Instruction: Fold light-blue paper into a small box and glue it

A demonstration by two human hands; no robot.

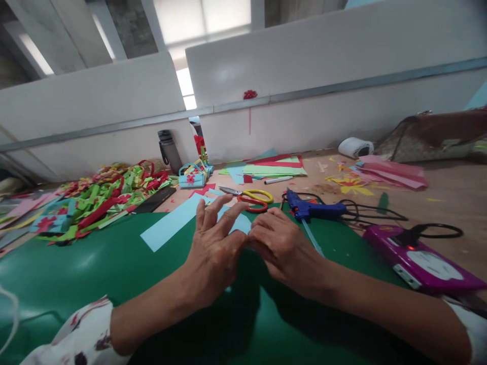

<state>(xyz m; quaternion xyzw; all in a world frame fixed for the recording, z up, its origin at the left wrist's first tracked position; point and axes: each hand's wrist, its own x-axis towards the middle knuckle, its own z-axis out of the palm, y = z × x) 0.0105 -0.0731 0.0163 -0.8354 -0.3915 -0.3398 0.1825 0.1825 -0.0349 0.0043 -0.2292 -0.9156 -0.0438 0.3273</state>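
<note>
My left hand point(218, 243) and my right hand point(283, 246) meet over the green work surface point(125, 263). Thumb and index finger of the left are pinched together, its other fingers raised. The fingers of the right are curled closed against the left fingertips. What they pinch is hidden, apart from a small pale edge between them. Just behind the hands lie a light blue paper strip point(171, 223) and another light blue paper piece point(241, 222), partly covered. Beyond these are scissors point(253, 197) with yellow and red handles.
A blue glue gun point(314, 207) with its cable and a purple power strip point(418, 261) are at right. Paper sheets point(274, 169), a marker point(277, 180) and a small light blue paper bag point(192, 177) lie behind. At left are paper scraps point(102, 195), a phone point(155, 200) and a bottle point(170, 152).
</note>
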